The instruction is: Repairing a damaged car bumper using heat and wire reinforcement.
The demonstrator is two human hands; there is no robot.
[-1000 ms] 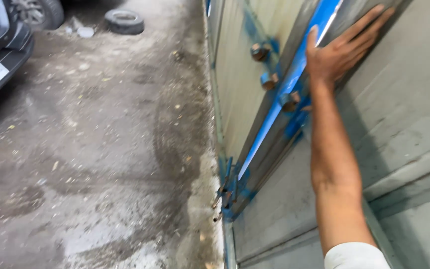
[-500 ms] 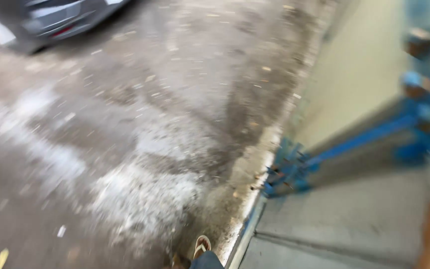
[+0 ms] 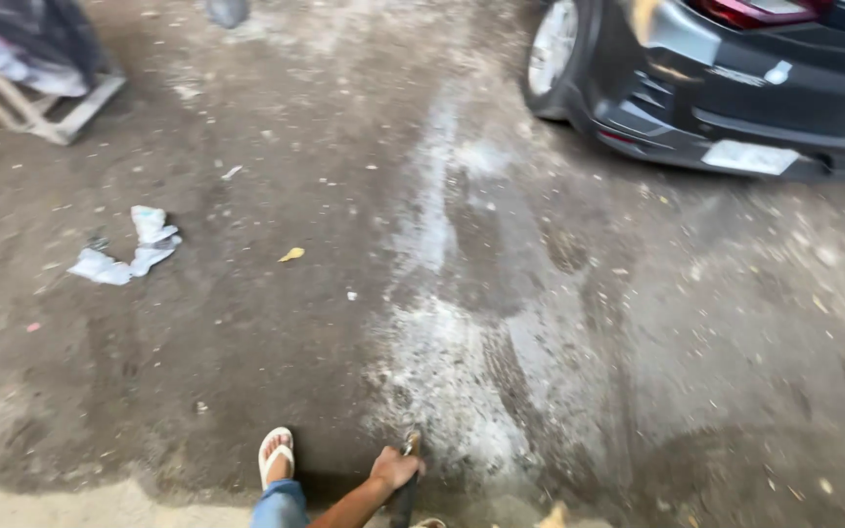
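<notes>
Concrete floor (image 3: 246,372), dark, stained and littered, fills the head view. At its far left corner stands a wooden frame (image 3: 51,112) with a dark cover over it. Nearer, towards the left edge, lies a crumpled white paper (image 3: 124,249), and a little to the right of it a small yellow leaf (image 3: 291,254).

At the near edge, left of the middle, a foot in a white sandal (image 3: 276,455) rests on the floor below a blue trouser leg. Just to its right is what I take to be the left hand (image 3: 393,469), its bare forearm coming up from the near edge. The fingers are wrapped tight round a dark rod (image 3: 404,504), which runs roughly upright through the fist: a short end shows above the knuckles, and the longer part goes down out of view. The rod is thus inside the grasp, not beside it. The right hand is out of sight.

My judgement is that the hold works best kept firm, with the rod kept off the sandalled foot, which is close by and bare-toed.

Right of the hand a pale streak (image 3: 442,293) runs up the floor. A dark car's rear (image 3: 735,98) fills the far right corner.
</notes>
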